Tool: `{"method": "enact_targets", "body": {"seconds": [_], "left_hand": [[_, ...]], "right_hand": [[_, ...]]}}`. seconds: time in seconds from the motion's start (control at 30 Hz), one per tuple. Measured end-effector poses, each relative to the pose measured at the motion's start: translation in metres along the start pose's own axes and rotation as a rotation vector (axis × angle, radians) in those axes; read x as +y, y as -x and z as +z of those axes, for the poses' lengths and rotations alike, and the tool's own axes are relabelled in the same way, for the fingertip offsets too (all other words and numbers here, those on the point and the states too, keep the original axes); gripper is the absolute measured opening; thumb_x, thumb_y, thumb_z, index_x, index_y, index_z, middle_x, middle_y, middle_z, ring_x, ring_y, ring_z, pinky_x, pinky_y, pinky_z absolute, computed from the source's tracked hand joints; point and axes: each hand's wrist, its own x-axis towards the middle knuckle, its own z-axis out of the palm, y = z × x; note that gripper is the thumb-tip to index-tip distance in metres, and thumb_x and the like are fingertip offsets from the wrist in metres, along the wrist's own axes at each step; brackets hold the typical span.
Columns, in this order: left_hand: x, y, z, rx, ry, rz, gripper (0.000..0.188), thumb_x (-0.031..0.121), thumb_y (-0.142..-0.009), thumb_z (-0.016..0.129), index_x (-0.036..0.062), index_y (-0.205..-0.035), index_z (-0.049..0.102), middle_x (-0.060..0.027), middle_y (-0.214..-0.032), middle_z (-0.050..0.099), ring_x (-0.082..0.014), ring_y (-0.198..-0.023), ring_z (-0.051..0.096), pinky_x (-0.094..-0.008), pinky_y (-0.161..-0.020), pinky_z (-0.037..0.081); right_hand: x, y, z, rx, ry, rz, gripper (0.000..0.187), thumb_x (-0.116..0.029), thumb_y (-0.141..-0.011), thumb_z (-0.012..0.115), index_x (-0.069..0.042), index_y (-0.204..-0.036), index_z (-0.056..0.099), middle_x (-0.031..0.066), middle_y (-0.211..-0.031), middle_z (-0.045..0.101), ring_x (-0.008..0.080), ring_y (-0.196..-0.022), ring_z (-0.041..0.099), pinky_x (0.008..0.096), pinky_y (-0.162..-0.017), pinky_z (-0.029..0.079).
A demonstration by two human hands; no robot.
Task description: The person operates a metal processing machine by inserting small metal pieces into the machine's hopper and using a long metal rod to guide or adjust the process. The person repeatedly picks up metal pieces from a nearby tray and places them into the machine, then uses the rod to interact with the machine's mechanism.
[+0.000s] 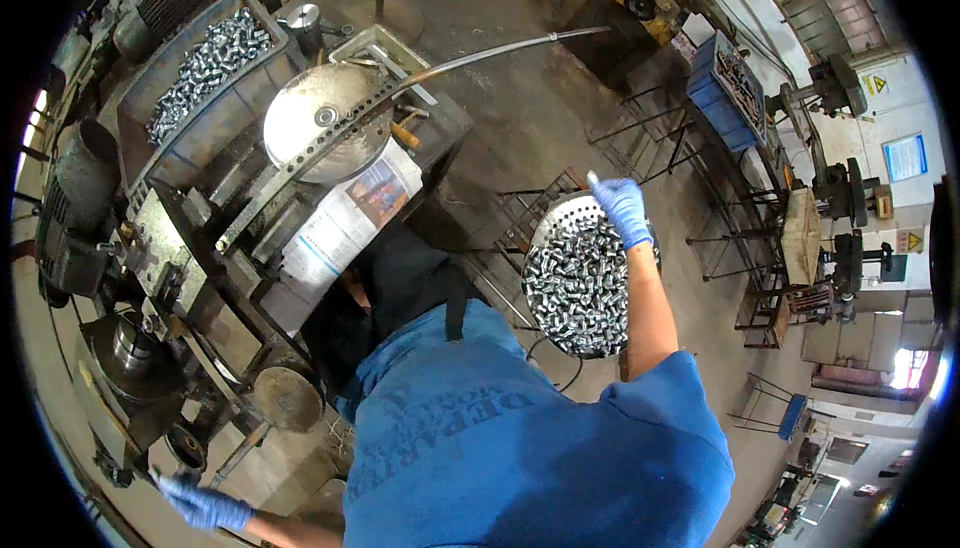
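Right hand [622,212], blue-gloved, between two and three o'clock from centre: lies over the upper edge of a round perforated basket [573,214]; one digit extends toward eleven, the others are hard to make out, and whether they grip anything cannot be told. Basket: just past three o'clock, opening upward, apparent long axis roughly twelve to six; hand and right forearm [650,313] hide part of its right-hand rim. Contents: short shiny metal parts [578,286], long axes in all directions, single outlines hard to separate. Left hand [205,506], blue-gloved, half past seven: fingers point toward ten, near a dark wheel [186,445]; grip cannot be told. Crate [180,162], grey-blue, ten o'clock: holds similar pieces.
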Motion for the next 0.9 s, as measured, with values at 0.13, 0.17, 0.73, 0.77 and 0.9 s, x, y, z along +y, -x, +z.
{"method": "enact_targets", "body": {"seconds": [0.13,0.17,0.73,0.77,0.9], "left_hand": [[0.017,0.030,0.038,-0.248,-0.179,0.064,0.033,0.026,-0.095,0.049,0.0032,-0.116,0.060,-0.0010,-0.084,0.061,-0.0085,-0.067,0.049,-0.0235,-0.058,0.043],[0.013,0.031,0.043,-0.253,-0.153,0.131,0.032,0.025,-0.094,0.050,0.0030,-0.116,0.060,-0.0005,-0.083,0.061,-0.0079,-0.066,0.048,-0.0230,-0.058,0.042],[0.012,0.021,0.050,-0.275,-0.125,0.259,0.030,0.019,-0.093,0.053,0.0014,-0.117,0.059,-0.0005,-0.084,0.059,-0.0065,-0.068,0.046,-0.0215,-0.059,0.041],[0.011,0.020,0.049,-0.276,-0.119,0.263,0.031,0.020,-0.093,0.053,0.0014,-0.117,0.059,-0.0002,-0.083,0.059,-0.0063,-0.068,0.046,-0.0213,-0.059,0.041],[0.017,0.018,0.045,-0.275,-0.119,0.314,0.031,0.020,-0.093,0.053,0.0016,-0.117,0.059,0.0010,-0.078,0.057,-0.0056,-0.064,0.046,-0.0201,-0.056,0.040]], "right_hand": [[0.034,0.006,0.070,-0.383,0.578,-0.153,0.064,-0.060,-0.082,0.041,-0.003,-0.094,0.067,0.0183,-0.098,0.064,0.0331,-0.096,0.060,0.0368,-0.088,0.045],[0.031,0.012,0.077,-0.433,0.540,-0.153,0.063,-0.060,-0.081,0.043,-0.004,-0.095,0.067,0.0175,-0.099,0.064,0.0324,-0.097,0.060,0.0374,-0.089,0.045],[0.031,0.028,0.104,-0.381,0.588,-0.156,0.067,-0.062,-0.074,0.054,-0.003,-0.102,0.066,0.0171,-0.110,0.061,0.0298,-0.108,0.055,0.0402,-0.093,0.041],[0.026,0.029,0.103,-0.386,0.602,-0.159,0.068,-0.063,-0.074,0.053,-0.003,-0.103,0.065,0.0172,-0.110,0.061,0.0297,-0.108,0.055,0.0404,-0.093,0.041],[0.013,0.028,0.093,-0.370,0.541,-0.082,0.060,-0.062,-0.076,0.050,-0.011,-0.102,0.068,0.0106,-0.111,0.062,0.0287,-0.109,0.055,0.0418,-0.095,0.038]]}}
